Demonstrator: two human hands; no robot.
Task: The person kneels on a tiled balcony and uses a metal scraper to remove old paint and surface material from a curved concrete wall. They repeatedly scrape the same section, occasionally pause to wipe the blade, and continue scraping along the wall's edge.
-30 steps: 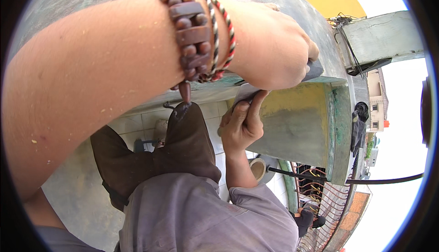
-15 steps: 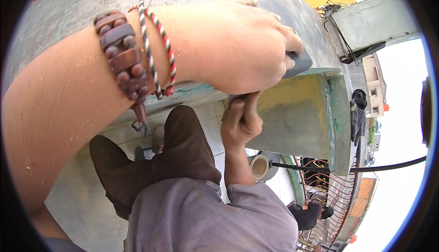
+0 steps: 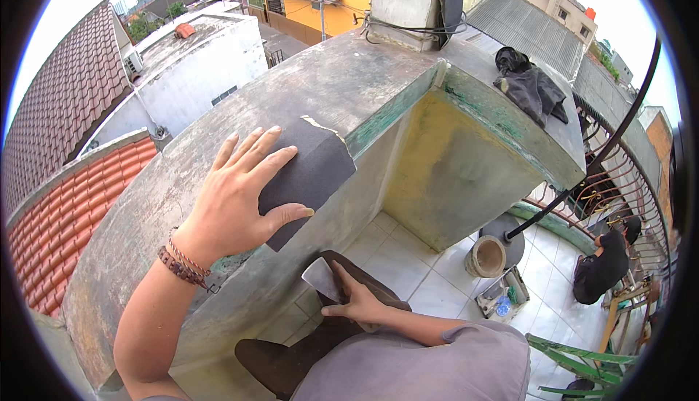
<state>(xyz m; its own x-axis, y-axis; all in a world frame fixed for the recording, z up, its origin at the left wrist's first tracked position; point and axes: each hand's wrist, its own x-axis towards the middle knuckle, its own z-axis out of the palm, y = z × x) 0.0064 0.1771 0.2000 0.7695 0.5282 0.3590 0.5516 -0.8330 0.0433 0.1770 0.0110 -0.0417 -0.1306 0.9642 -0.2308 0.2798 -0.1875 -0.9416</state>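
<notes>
My left hand point(image 3: 237, 201) lies flat with fingers spread on the wall's broad, worn grey top point(image 3: 277, 88). Its fingers and thumb touch a dark grey sheet of sandpaper point(image 3: 320, 164) with one torn, pale edge; part of the sheet is under the hand. A beaded bracelet and thin cords circle that wrist. Lower down, in front of my lap, my right hand point(image 3: 354, 300) is closed around a flat scraper point(image 3: 320, 278) with a light grey blade. The scraper is apart from the wall, and its grip end is hidden by my fingers.
A concrete pillar point(image 3: 404, 4) with wires rises at the ledge's far end. Black cloth point(image 3: 531, 88) lies on the right ledge. Below stand a round pot point(image 3: 486, 257) and a tray of items point(image 3: 502, 295) on white tiles. Another person point(image 3: 604, 262) crouches near the curved railing.
The view has swung and pulled back from the wall. My left hand has flattened, fingers spread, showing more of the sandpaper. My right hand shows farther from the wall's edge, with the scraper visible.
</notes>
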